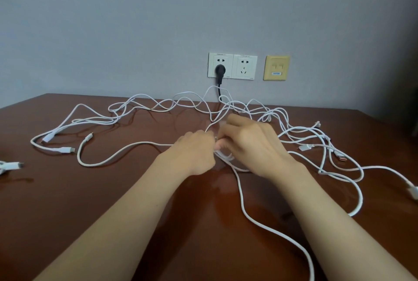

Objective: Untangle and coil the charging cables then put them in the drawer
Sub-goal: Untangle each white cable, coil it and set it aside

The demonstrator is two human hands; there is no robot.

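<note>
White cables (147,143) sprawl left-to-right across the table (67,201); left hand (194,152) and right hand (251,143), close together, pinch strands, fingertips hidden.

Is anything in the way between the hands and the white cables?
No. The left hand and the right hand both pinch the tangled white cables where they meet. The drawer is not in view.

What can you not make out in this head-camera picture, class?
Head view: where the white cables cross between the left hand and right hand; their fingers cover it.
White connector: cut off by the left edge.
Label on the yellow wall plate: too small to read.
Drawer: outside the frame.
</note>
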